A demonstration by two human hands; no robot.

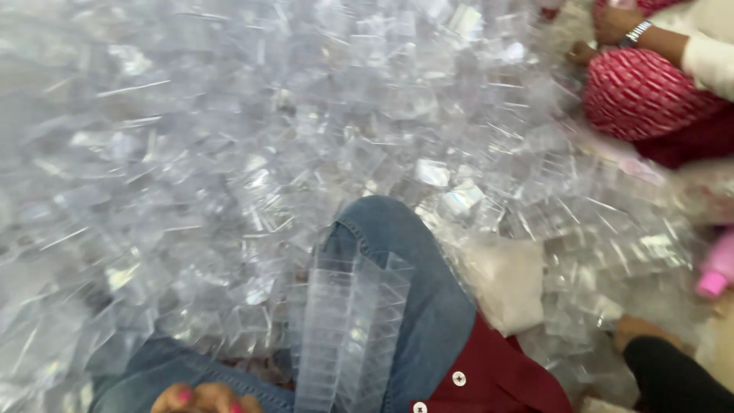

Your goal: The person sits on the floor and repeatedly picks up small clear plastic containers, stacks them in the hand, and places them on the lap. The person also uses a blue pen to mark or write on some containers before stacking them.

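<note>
A very big heap of clear plastic boxes covers almost the whole floor in front of the person. The person's knee in blue jeans rises from the lower edge. On this knee rests a tall stack of nested clear boxes, tilted a little and lying along the leg. A white cloth lies just beside the knee. At the bottom edge, near the foot of the stack, only some fingers with pink nails show; which hand it is, and if it grips or is released, I cannot tell. A co-worker's arm shows at the top right.
</note>
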